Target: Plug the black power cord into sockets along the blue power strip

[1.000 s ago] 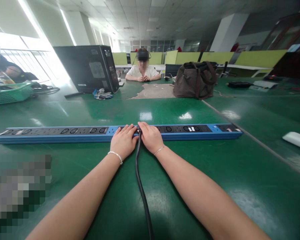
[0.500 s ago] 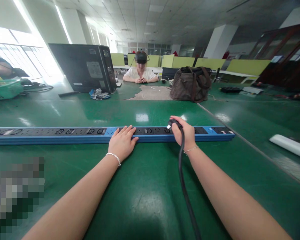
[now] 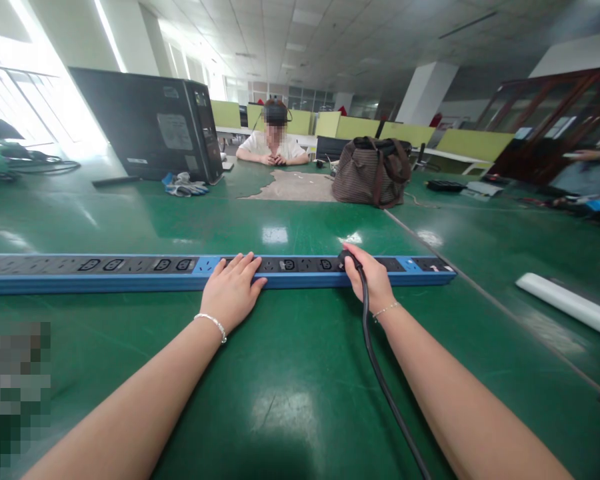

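A long blue power strip (image 3: pixel 305 279) with black socket panels lies across the green table. My left hand (image 3: pixel 233 283) rests flat on its middle, fingers stretched over the sockets and holding nothing. Farther right, my right hand (image 3: pixel 370 273) is closed around a black power plug (image 3: pixel 349 260). The plug is down at the strip's socket face; its front end is hidden, so I cannot tell how deep it sits. A thick black cable (image 3: pixel 375 357) runs from the plug toward the table's near edge.
Behind the strip stand a black computer case (image 3: pixel 150 127), work gloves (image 3: pixel 184 185) and a brown bag (image 3: pixel 369 172). A person (image 3: pixel 274 143) sits across the table. A white bar-shaped object (image 3: pixel 567 303) lies at right. A blurred-out patch covers the lower left.
My right hand has brought the plug down onto the strip, its metal end no longer showing. My left hand stays on the strip. The whole view has shifted slightly.
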`<state>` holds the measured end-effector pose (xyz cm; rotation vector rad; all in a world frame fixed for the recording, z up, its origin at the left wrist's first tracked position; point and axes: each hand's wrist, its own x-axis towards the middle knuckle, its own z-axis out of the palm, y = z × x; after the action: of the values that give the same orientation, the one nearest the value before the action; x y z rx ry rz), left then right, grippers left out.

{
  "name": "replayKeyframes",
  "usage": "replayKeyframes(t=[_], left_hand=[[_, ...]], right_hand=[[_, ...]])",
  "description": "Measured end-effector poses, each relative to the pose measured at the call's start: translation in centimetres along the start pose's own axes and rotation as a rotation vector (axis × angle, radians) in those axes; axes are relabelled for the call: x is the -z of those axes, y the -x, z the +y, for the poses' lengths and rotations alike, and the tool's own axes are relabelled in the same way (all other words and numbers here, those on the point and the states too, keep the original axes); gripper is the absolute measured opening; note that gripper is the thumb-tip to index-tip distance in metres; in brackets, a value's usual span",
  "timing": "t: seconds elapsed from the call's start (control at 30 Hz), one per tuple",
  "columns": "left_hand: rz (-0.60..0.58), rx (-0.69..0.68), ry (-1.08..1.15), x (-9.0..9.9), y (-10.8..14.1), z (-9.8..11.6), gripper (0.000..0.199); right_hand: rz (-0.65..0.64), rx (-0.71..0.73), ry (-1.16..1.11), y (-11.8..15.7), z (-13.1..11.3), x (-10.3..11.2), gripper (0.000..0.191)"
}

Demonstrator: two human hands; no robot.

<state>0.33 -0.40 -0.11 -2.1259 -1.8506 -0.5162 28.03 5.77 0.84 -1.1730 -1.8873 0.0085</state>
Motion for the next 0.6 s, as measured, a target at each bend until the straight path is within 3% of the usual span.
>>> replayKeyframes(t=[0.3,0.47,0.6], left_hand=[[0.01,-0.011,-0.007,0.1,0.0,0.0,0.048],[0.007,-0.008,-0.023,0.0,0.0,0.0,0.047],[0.006,-0.006,-0.02,0.1,0.0,0.0,0.047]], right_hand=[[-0.026,0.048,0.025,-0.4,0.7,0.3,0.037],[-0.094,-0.018,0.065,-0.4,0.2,0.5,0.037],[-0.133,0.027,0.115,-0.1,-0.5,0.3,0.037]])
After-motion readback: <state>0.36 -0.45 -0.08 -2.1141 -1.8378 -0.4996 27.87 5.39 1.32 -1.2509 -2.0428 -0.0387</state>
